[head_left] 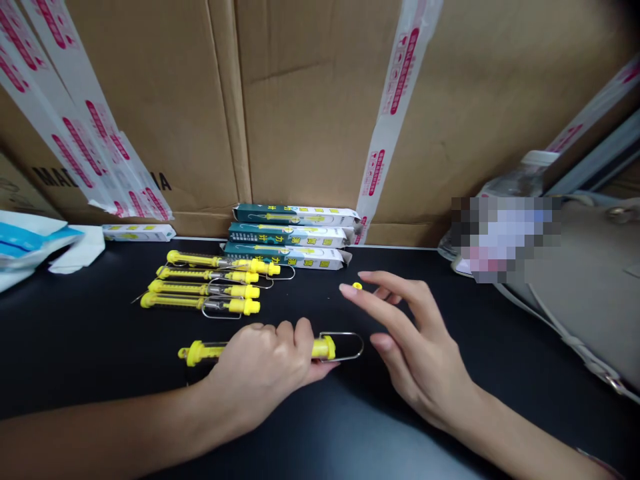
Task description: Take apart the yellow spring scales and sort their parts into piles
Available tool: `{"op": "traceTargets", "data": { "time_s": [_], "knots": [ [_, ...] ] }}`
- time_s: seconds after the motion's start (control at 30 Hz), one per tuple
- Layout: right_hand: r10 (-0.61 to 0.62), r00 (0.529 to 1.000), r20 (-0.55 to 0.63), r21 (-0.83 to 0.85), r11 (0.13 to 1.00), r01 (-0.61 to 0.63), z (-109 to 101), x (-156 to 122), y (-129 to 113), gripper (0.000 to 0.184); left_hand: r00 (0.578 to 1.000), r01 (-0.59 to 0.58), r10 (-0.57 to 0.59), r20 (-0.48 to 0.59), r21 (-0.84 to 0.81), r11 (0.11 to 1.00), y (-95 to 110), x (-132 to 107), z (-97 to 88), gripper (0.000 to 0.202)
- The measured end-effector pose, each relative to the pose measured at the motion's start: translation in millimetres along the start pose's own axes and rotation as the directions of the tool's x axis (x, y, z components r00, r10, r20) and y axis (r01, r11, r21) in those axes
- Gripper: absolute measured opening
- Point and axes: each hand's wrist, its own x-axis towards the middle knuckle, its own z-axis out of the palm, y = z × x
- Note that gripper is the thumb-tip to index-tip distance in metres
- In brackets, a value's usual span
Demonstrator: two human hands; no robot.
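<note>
- Left hand [260, 373] closes around a yellow-capped clear tube [197, 352] with a wire loop [347, 337]; its long axis runs left-right on the black tabletop [100, 353], loop toward the right hand;
- Right hand [415, 347] hangs open, fingers spread, just beside a small yellow cap [357, 285], the nearer hand to it;
- Four like tubes [205, 289] lie farther off, left of three printed boxes [293, 237].

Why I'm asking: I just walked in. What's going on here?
A person's left hand grips a yellow and clear tubular tool with a wire loop on a black tabletop. The open right hand hovers beside a tiny yellow piece. Four matching tools lie side by side nearby, with three stacked teal-and-white boxes behind them.
</note>
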Motion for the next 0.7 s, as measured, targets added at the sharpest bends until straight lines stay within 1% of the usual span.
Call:
{"op": "traceTargets", "data": {
  "time_s": [0.07,0.13,0.27,0.4,0.47,0.53,0.63,0.7],
  "knots": [
    [-0.098,0.995,-0.021,-0.057,0.994,0.096,-2,0,-2,0.042,1.000,-0.001,0.001,0.028,-0.013,1.000,0,0,-0.3,0.041],
    [-0.147,0.989,-0.021,-0.084,0.986,0.145,-1,1,-5,0.043,0.999,0.000,0.001,0.046,-0.030,1.000,0,0,-0.6,0.041],
    [-0.164,0.986,-0.032,-0.092,0.983,0.160,-2,-1,-10,0.046,0.999,-0.023,0.024,0.027,-0.044,0.999,-1,-1,-0.4,0.038],
    [-0.201,0.977,-0.066,-0.088,0.977,0.195,-5,-3,-10,0.044,1.000,-0.018,0.018,0.014,-0.037,0.999,-2,0,0.7,0.038],
    [-0.200,0.977,-0.076,-0.089,0.977,0.193,-4,-3,-10,0.044,1.000,-0.010,0.010,0.005,-0.022,1.000,-1,0,0.7,0.040],
    [-0.172,0.981,-0.093,-0.074,0.983,0.165,-2,-3,-10,0.047,1.000,-0.004,0.004,-0.018,-0.001,1.000,-1,1,0.2,0.043],
    [-0.147,0.977,-0.155,-0.034,0.989,0.143,1,-2,-11,0.053,0.999,0.002,-0.001,-0.037,0.012,1.000,-2,1,-0.7,0.044],
    [-0.095,0.983,-0.156,0.011,0.995,0.098,3,-1,-12,0.046,0.999,0.008,-0.007,-0.051,0.012,1.000,-2,0,-1.0,0.043]
  ]
}}
